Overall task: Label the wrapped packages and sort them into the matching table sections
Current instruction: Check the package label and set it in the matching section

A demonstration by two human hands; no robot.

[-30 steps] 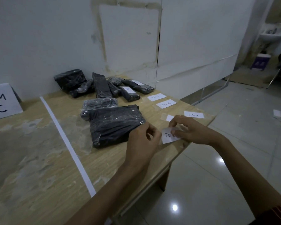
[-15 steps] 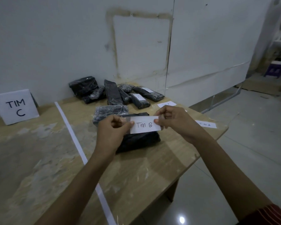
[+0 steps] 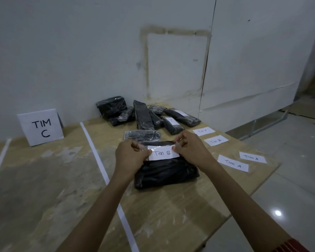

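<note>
A white paper label reading "Tim B" (image 3: 163, 153) is stretched between my two hands over a large black wrapped package (image 3: 166, 172) lying on the wooden table (image 3: 171, 215). My left hand (image 3: 130, 156) pinches the label's left end. My right hand (image 3: 189, 148) pinches its right end, with clear tape at the fingertips. Whether the label touches the package I cannot tell. A smaller wrapped package (image 3: 142, 135) lies just behind. Several more black packages (image 3: 145, 115) are heaped at the back by the wall, two of them with labels on.
Loose labels lie to the right: "Tim A" (image 3: 203, 131), "Tim B" (image 3: 215, 140), "Tim A" (image 3: 232, 163) and "Tim A" (image 3: 252, 157). A "TIM C" sign (image 3: 41, 127) stands at back left. White tape strips (image 3: 98, 164) divide the table. The table edge and tiled floor (image 3: 289, 197) are on the right.
I lifted the "Tim B" label from the table's right edge with both hands and carried it left, over the large black package. It now sits lower, close to the package top.
</note>
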